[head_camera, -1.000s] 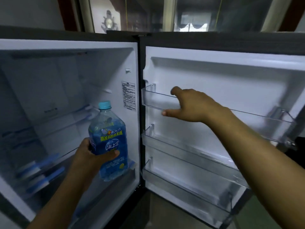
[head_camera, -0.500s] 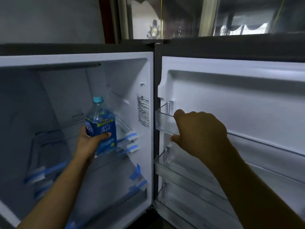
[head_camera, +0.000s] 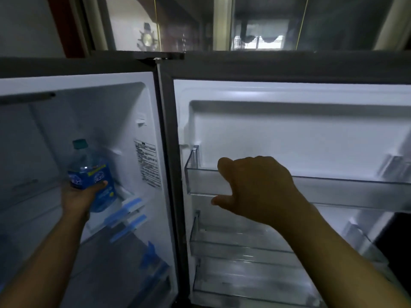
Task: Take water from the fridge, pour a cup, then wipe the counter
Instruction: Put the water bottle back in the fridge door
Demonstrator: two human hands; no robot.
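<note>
Your left hand (head_camera: pixel 81 196) is wrapped round the lower body of the water bottle (head_camera: pixel 90 174), thumb across the front of its blue label, so the bottle is already gripped. It sits inside the open fridge compartment (head_camera: pixel 33 152), directly above and in front of that hand. Its long axis is close to upright, with the green cap (head_camera: pixel 79 143) on top and leaning slightly away from you. Whether its base rests on a shelf you cannot tell, as your hand covers it. Your right hand (head_camera: pixel 258 190) is well off to the side on the open fridge door (head_camera: pixel 289 130), its back towards you and its fingers apparently curled over the front wall of the top door bin (head_camera: pixel 347 190). It seems to be steadying the door. The coming move probably belongs to the left hand alone: draw the bottle straight back towards you, out of the compartment, holding it cap-up. The right-hand inner wall stands just beside the bottle, so pull along your forearm's line, not sideways.
</note>
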